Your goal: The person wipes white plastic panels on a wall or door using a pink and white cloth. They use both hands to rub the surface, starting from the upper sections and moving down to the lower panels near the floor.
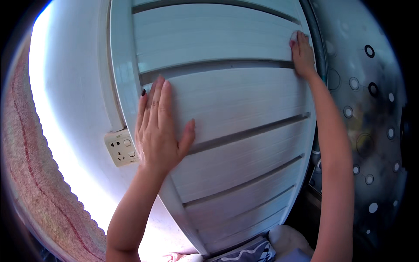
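Observation:
A tall white panel (235,91) with wide horizontal boards and dark grooves between them fills the middle of the view; whether it is a door or a drawer front, I cannot tell. My left hand (158,131) lies flat against its left side, fingers stretched upward and thumb apart, holding nothing. Up at the right edge, my right hand (303,54) presses a small pale wad (294,38), perhaps cloth or tissue, against the panel. Most of that wad is hidden under the fingers.
A cream wall socket (121,148) with switches sits left of the panel. Further left hangs a pinkish, scallop-edged fabric (39,161). A dark ring-patterned sheet (362,126) covers the right side. Below are folded patterned fabric (251,253) and a pale rounded object (288,240).

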